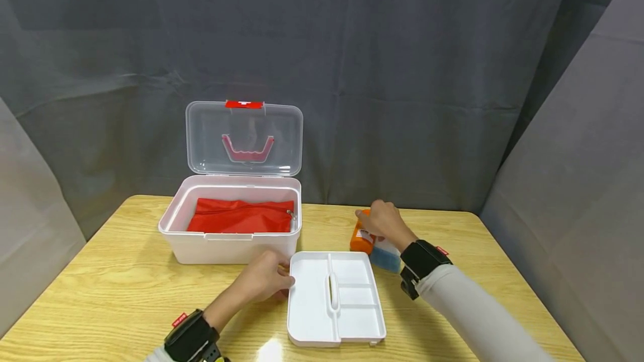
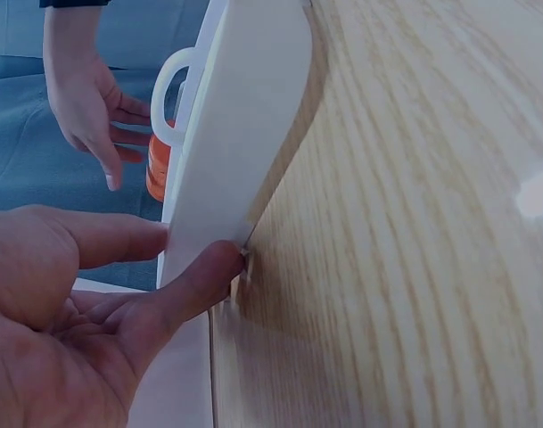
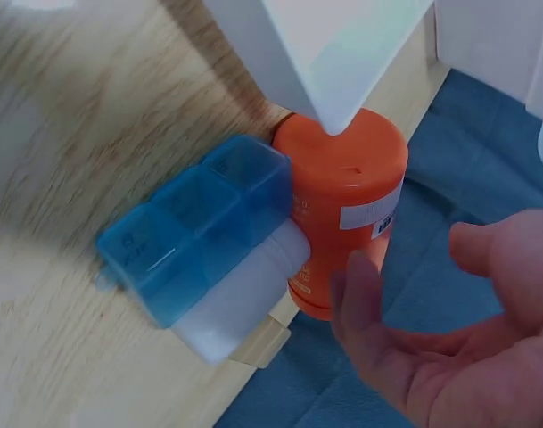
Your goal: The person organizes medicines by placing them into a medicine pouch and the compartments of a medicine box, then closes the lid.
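A white divided tray [image 1: 312, 306] with a centre handle lies on the wooden table [image 1: 100, 284]. My left hand [image 1: 283, 279] rests at its left edge. In the left wrist view the left hand [image 2: 200, 250] touches the tray's outer wall [image 2: 240, 134] with thumb and forefinger, both fairly straight. Right of the tray an orange bottle [image 1: 359, 242] lies beside a blue pill organizer [image 1: 386, 256]. My right hand [image 1: 374, 219] hovers over the bottle with fingers spread. The right wrist view shows the right hand [image 3: 405, 267] just short of the bottle [image 3: 347, 205], not gripping it.
A white box [image 1: 226, 247] stands behind the tray with its clear lid [image 1: 244, 138] raised and a red zip pouch [image 1: 241, 217] inside. Grey curtains close off the back and sides. Bare tabletop shows at the left and front right.
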The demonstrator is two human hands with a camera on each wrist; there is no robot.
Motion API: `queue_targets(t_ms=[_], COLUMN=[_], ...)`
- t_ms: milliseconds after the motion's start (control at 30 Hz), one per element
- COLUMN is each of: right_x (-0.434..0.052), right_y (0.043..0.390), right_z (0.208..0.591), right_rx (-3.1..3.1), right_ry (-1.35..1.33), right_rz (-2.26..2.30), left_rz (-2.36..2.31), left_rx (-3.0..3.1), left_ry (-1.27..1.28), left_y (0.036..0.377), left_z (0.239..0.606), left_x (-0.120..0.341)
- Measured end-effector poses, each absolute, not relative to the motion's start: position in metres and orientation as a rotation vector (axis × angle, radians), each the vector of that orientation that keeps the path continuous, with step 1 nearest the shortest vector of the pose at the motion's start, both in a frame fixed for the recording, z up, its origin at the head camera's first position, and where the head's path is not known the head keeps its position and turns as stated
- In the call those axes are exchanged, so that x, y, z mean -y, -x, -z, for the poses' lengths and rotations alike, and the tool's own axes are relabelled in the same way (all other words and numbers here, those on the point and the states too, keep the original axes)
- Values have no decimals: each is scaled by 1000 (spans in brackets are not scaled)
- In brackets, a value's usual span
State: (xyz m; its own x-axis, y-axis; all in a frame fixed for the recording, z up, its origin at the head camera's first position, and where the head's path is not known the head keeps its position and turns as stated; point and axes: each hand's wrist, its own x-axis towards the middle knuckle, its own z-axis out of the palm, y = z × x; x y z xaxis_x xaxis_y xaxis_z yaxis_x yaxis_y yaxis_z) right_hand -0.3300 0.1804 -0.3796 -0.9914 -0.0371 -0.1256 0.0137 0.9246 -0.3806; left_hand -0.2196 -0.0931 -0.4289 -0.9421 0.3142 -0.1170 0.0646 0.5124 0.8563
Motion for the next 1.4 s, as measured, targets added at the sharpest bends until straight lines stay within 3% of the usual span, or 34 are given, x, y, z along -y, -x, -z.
queue_targets(t_ms=[1400], right_x=[-169], right_y=[344], right_z=[401], right_rx=[-2961], right_ry=[-84], right_rz=[596], left_rz=[-1388], left_rx=[-2505], left_ry=[-323], left_y=[222], left_z=[431], left_x=[93])
